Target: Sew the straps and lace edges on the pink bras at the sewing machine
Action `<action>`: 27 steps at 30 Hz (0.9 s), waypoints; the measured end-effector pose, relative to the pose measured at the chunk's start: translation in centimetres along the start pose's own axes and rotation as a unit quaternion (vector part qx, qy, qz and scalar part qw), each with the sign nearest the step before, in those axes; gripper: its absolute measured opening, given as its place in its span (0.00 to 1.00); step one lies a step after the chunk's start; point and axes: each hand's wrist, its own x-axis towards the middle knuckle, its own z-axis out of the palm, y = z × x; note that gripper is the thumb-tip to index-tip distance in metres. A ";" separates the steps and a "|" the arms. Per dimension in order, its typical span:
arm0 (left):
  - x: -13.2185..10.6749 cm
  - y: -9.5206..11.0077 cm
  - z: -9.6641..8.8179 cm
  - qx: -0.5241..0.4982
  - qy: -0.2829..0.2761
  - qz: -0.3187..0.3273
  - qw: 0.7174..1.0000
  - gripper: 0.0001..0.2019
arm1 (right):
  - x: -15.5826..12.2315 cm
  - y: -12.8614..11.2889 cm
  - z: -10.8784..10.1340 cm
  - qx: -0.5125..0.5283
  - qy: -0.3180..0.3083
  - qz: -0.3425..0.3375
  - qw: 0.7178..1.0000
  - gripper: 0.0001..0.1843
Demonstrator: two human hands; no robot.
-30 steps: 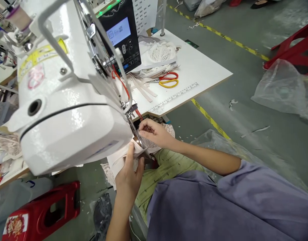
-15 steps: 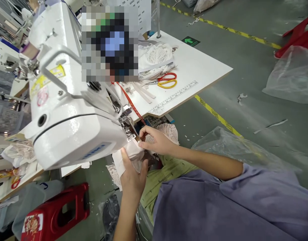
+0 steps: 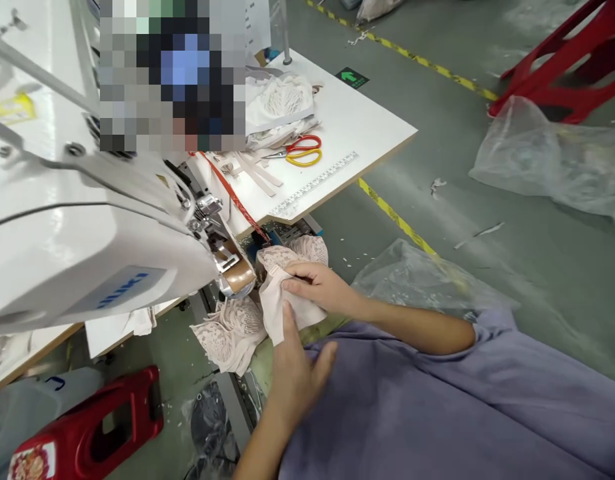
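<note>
My right hand (image 3: 312, 288) pinches the plain cloth panel of a beige lace bra (image 3: 270, 303), just in front of the sewing machine. My left hand (image 3: 300, 377) is at the panel's lower edge, one finger lying on top and the thumb spread away; its other fingers are hidden, seemingly beneath the cloth. Lace cups (image 3: 310, 248) show beyond my right hand. More beige lace cups (image 3: 232, 327) hang to the left, below the machine's arm. Left of the cloth and apart from it is the metal presser foot (image 3: 227, 260) of the white sewing machine (image 3: 112, 247).
Red-and-yellow-handled scissors (image 3: 303, 152) lie on the white table (image 3: 372, 127) by light strips and white lace garments (image 3: 282, 100). A red ribbon (image 3: 232, 193) runs towards the table's near edge. Red stools (image 3: 112, 427) stand lower left and upper right. Clear plastic bags lie on the floor.
Both hands have drawn the bra panel away from the presser foot, towards my body. More of the lace cups shows. The whole view has shifted, with the machine now further left.
</note>
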 end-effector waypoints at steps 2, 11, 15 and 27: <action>0.0 0.1 -0.9 -0.070 -0.040 0.014 0.997 0.41 | -0.5 -0.3 -0.8 -0.007 -0.005 0.001 1.000 0.17; 3.6 0.7 -6.5 0.023 0.127 0.196 0.972 0.22 | -1.2 -0.9 -1.7 -0.065 -0.087 -0.044 0.993 0.10; 5.5 0.9 -7.6 0.094 -0.002 0.223 0.970 0.27 | -1.5 -1.3 -1.6 -0.146 -0.121 -0.077 0.979 0.09; 4.0 -3.6 -6.7 0.215 0.164 0.404 0.874 0.12 | -1.7 0.0 -1.4 -0.363 -0.123 -0.247 0.890 0.13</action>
